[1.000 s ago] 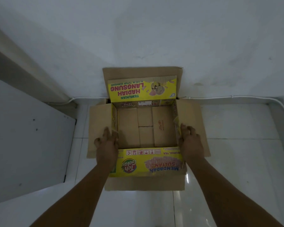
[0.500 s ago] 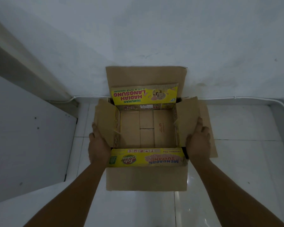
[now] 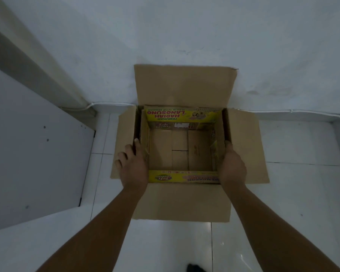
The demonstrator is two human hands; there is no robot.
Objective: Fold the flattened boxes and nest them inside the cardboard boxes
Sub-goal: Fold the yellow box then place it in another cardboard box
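On the floor (image 3: 283,222) against the wall (image 3: 185,26), brown box (image 3: 182,202) open, all four flaps splayed out. Inside, yellow box (image 3: 183,176) nested, its rim sunk just below the brown rim. Left hand (image 3: 133,167) spread flat over the left edge, right hand (image 3: 232,166) curled on the right edge. Best pressed evenly on both sides, seating it square, fingers clear of the gap.

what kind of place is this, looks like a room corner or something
Probably an indoor room, on the floor beside a wall: glossy white floor tiles, a plain white wall with a cable along its base, and an open box.
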